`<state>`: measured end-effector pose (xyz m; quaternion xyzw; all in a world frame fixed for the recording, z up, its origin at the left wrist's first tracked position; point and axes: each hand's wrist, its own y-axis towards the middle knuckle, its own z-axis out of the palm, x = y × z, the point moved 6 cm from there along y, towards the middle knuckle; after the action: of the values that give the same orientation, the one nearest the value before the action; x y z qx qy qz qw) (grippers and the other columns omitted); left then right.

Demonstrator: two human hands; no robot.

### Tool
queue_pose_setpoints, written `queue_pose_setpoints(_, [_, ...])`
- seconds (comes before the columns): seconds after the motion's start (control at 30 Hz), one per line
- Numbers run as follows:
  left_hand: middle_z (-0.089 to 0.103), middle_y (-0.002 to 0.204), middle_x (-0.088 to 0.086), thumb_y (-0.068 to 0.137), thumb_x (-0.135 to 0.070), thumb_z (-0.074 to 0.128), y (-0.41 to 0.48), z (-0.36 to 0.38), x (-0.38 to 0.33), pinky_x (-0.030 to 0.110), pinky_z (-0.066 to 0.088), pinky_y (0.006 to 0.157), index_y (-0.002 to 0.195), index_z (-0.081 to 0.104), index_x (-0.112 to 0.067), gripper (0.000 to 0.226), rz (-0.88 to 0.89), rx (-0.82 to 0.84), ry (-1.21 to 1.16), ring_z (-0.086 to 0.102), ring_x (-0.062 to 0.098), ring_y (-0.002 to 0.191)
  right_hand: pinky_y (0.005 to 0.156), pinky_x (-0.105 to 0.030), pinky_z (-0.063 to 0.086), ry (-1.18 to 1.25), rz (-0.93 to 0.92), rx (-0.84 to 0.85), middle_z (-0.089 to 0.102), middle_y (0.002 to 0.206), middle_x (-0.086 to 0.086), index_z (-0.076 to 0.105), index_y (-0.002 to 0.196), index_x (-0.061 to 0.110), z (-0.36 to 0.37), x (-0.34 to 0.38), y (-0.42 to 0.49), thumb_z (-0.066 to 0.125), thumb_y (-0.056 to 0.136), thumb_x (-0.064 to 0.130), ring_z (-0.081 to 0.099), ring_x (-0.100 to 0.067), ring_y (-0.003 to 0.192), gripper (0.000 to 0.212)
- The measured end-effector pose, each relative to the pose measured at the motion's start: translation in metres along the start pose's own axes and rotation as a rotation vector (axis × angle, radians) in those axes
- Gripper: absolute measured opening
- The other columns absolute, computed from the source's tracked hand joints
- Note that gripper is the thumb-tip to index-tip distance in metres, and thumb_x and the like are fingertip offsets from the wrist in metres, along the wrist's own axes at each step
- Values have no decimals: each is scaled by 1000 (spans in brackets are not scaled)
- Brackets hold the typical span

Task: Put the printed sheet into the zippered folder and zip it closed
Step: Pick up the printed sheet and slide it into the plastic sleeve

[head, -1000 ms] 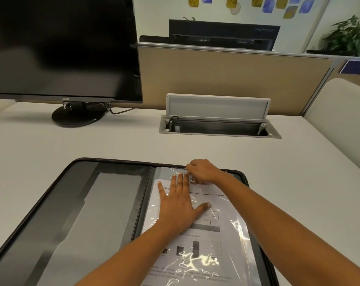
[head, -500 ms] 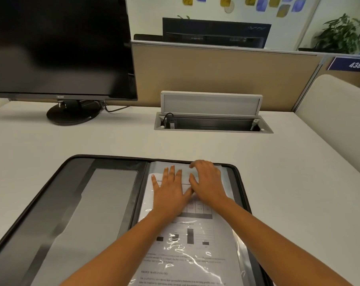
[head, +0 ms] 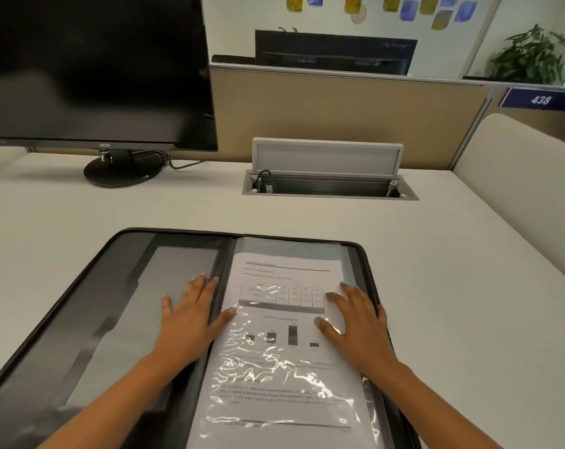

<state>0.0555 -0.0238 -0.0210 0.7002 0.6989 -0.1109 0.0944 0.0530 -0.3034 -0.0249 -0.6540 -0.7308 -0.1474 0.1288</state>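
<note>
The black zippered folder (head: 90, 306) lies open and flat on the desk in front of me. The printed sheet (head: 284, 361), with a table and a bar chart, sits in the clear plastic sleeve on the folder's right half. My left hand (head: 190, 314) lies flat with spread fingers across the spine, its thumb on the sheet's left edge. My right hand (head: 355, 322) rests flat on the sheet's right edge, fingers spread. Neither hand holds anything.
A black monitor (head: 93, 69) on a round stand is at the back left. An open cable box (head: 329, 184) with a raised lid is set into the white desk (head: 453, 270) behind the folder. A beige partition (head: 339, 108) closes the back.
Both hands were together near the top middle of the sheet. They have slid apart, the left hand to the spine and the right hand to the sheet's right edge.
</note>
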Motion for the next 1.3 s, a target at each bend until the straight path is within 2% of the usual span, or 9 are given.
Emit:
queue_pose_setpoints(0.13, [-5, 157, -6, 54, -86, -21, -26, 1, 24, 61, 3, 110, 145, -1, -36, 106, -45, 17, 140, -4, 17, 144, 114, -48, -3, -28, 4, 36, 0, 155, 9, 15, 141, 40, 8, -6, -16, 29, 85, 65, -3, -11, 142, 63])
queue_pose_setpoints(0.2, [-7, 157, -8, 47, -85, -28, -30, 3, 29, 62, 2, 109, 143, -6, -41, 108, -56, 18, 157, -6, 19, 144, 114, -49, -3, -41, -6, 32, 0, 156, 10, 13, 141, 41, 9, -6, -13, 26, 85, 65, -2, -11, 142, 63])
queue_pose_setpoints(0.3, [-6, 157, -7, 65, -83, -12, -24, 5, 28, 64, 2, 109, 144, -5, -41, 90, -67, 8, 138, -6, 21, 144, 113, -51, -1, -36, -26, 21, 5, 155, 10, 16, 140, 41, 7, -5, -2, 27, 85, 65, 1, -11, 142, 61])
queue_pose_setpoints(0.43, [-3, 157, -6, 86, -67, 15, -12, 9, 24, 64, 2, 109, 144, -2, -40, 66, -96, -11, 145, -5, 22, 144, 114, -53, 1, -22, -48, 39, 11, 155, 8, 21, 140, 38, 1, -9, 21, 32, 87, 61, 6, -12, 142, 59])
queue_pose_setpoints(0.63, [-2, 158, -2, 90, -62, 17, 13, 11, 8, 66, 1, 108, 145, 0, -36, 63, -113, -33, 124, -6, 26, 144, 114, -56, 5, 118, 121, -31, 20, 153, -2, 23, 141, 20, -13, -11, 47, 34, 92, 50, 13, -19, 142, 58])
queue_pose_setpoints(0.97, [-2, 158, 0, 92, -59, 17, 53, 11, 0, 66, 0, 107, 146, 1, -33, 62, -121, -24, 119, -6, 28, 144, 109, -63, 3, -63, 101, -23, 13, 154, 4, 29, 136, 36, -6, -17, 18, 37, 82, 67, 4, -19, 142, 62])
queue_pose_setpoints(1.07, [3, 158, 1, 93, -56, 23, 62, 6, 3, 66, 0, 107, 146, 8, -31, 61, -106, -18, 68, -3, 28, 144, 109, -62, 5, -117, 139, -22, 12, 155, 5, 24, 137, 40, -5, -30, 13, 32, 80, 71, 4, -18, 143, 66])
queue_pose_setpoints(1.2, [18, 155, 8, 94, -45, 39, 66, -8, 11, 61, 3, 110, 143, 27, -15, 59, -157, -110, -136, 10, 25, 143, 110, -60, 9, -110, 137, -58, 16, 154, 5, 23, 138, 42, -4, -35, 12, 28, 78, 73, 6, -18, 143, 68])
queue_pose_setpoints(1.3, [21, 153, 11, 92, -41, 46, 60, -13, 20, 56, 6, 113, 141, 30, -10, 59, -190, -143, -183, 13, 27, 142, 110, -59, 10, -104, 127, -64, 17, 154, 4, 23, 138, 41, -3, -35, 13, 29, 79, 72, 7, -18, 142, 67])
